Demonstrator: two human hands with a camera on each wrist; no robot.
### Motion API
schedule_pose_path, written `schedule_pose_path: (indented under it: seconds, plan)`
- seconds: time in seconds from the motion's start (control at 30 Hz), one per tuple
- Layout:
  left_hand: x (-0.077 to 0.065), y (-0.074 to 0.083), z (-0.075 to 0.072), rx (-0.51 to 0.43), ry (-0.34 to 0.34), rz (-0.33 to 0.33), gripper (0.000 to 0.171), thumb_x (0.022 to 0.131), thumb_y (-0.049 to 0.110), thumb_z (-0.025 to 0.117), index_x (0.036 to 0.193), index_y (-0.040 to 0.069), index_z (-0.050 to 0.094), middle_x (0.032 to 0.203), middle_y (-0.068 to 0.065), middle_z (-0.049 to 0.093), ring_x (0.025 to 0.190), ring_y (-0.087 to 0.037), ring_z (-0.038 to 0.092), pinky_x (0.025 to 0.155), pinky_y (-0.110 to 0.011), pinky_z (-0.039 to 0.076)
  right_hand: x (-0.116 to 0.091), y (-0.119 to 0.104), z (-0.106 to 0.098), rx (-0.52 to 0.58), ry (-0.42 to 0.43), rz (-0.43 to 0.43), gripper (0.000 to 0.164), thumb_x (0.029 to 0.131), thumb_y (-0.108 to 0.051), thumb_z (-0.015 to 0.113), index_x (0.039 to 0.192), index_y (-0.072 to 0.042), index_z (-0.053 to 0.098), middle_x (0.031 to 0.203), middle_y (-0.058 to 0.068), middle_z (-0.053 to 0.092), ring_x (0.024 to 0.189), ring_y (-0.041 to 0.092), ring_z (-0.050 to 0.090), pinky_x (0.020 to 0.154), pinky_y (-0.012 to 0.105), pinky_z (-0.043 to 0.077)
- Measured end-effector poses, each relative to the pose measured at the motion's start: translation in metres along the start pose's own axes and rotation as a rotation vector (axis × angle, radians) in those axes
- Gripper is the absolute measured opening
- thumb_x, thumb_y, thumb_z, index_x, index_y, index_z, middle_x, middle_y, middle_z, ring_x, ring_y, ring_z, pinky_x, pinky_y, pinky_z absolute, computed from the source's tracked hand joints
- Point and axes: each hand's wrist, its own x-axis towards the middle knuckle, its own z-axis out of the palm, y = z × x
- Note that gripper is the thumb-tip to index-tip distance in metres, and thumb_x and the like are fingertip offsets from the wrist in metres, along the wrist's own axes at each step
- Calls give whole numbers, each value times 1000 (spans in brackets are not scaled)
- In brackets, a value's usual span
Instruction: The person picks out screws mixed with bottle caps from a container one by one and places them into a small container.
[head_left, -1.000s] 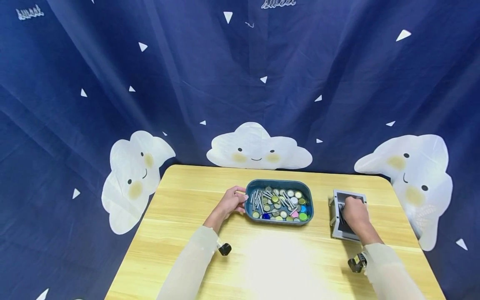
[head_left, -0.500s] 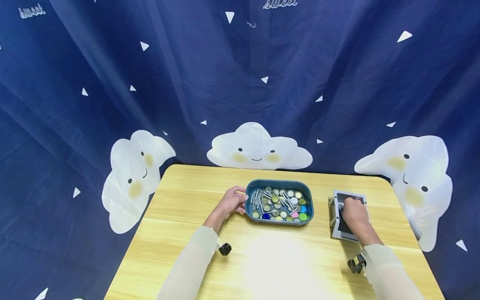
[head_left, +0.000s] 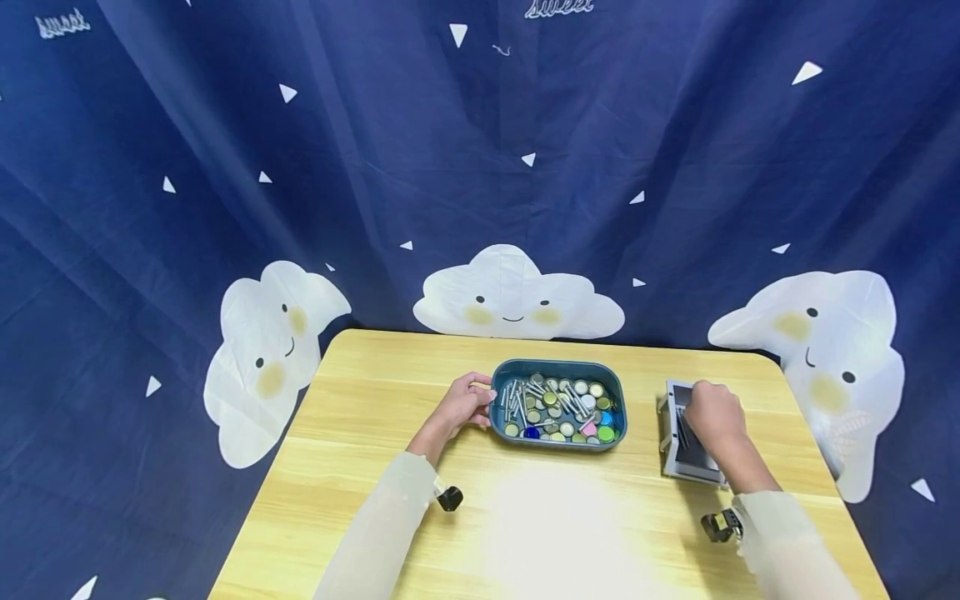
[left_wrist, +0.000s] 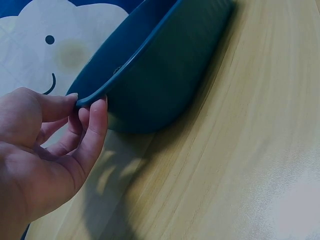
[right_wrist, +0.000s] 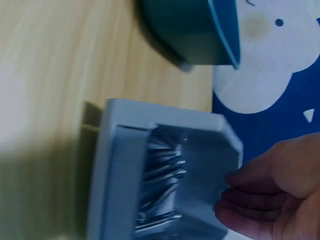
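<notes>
- Two hands of mine, well apart: my left hand pinches the rim of the tub, thumb on one side and fingers on the other; my right hand has bent fingers, and I cannot tell whether they pinch anything small.
- One teal tub, just right of my left hand, touching it at its left end; my right hand is well to its right.
- Round caps in the tub, too overlapped for a sure count: one green, one pink, one dark blue among them.
- Several slim silver rods there too, mostly in the left half, some lying over caps.
- One grey bin, with my right hand at its far side wall.
- At least five slim metal pieces inside that bin.
- One wooden table under both containers.
</notes>
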Motion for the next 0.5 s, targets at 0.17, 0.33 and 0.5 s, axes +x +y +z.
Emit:
schedule_pose_path:
  seconds: [0.17,0.33,0.5]
  plan:
    - [0,0,-1,5,7,-9,42,99,7,64,140,1,52,96,-15,65,67,-17,64,55,-31,63,2,-14,-9,15,28,-26,26,76,5,54,54,-7,48,54,17,54,48,32,51,39,47,41]
    - [0,1,-1,14,7,-3,42,100,8,64,140,0,52,94,-14,64,67,-16,64,55,-31,63,5,-34,-17,26,86,-117,29,83,4,54,58,-10,49,57,7,51,54,25,45,43,41,40]
    - [-1,1,0,17,-2,6,42,100,7,63,140,0,51,93,-14,64,67,-16,63,54,-30,63,9,-57,-15,54,156,-212,13,88,1,61,81,4,72,75,19,72,60,29,63,56,51,57]
